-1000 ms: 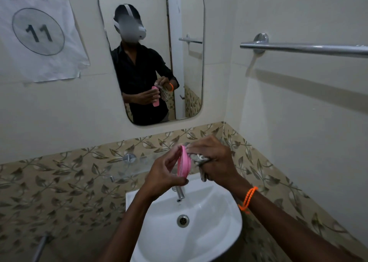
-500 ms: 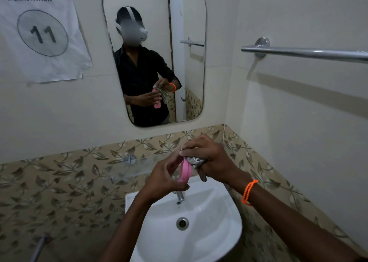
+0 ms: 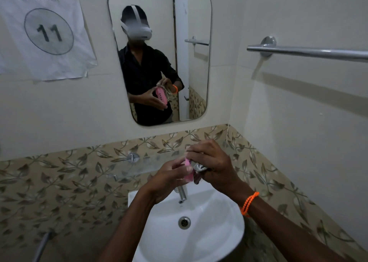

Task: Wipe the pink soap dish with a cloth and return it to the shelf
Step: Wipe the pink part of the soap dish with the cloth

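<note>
Both forearms reach in from the near edge and meet above the white sink (image 3: 223,239), just over the chrome tap (image 3: 182,195). The left hand (image 3: 169,179) comes up from the lower left with its wrist bent and its fingers curled around the pink soap dish (image 3: 188,168), which stands on edge between the two hands (only a thin pink strip of it shows from above). The right hand (image 3: 211,162) arches over from the right, knuckles up, fingers closed on a bunched grey-and-white cloth (image 3: 199,167) pressed against the dish's right face. An orange bracelet (image 3: 249,203) rings the right wrist. In the mirror (image 3: 197,18) on the far wall the dish appears broadside, with a row of small slots, the cloth behind it. Just beyond the hands a clear glass shelf (image 3: 139,165) is fixed to the wall on a round chrome mount, against a band of tan tiles with a leaf pattern (image 3: 59,182); above that band the walls are plain cream. A creased paper sign (image 3: 39,28) reading "WORKSTATION 11" hangs at far left, and a chrome towel bar (image 3: 310,51) runs along the right wall. The sink's round drain (image 3: 184,222) sits below the tap.
</note>
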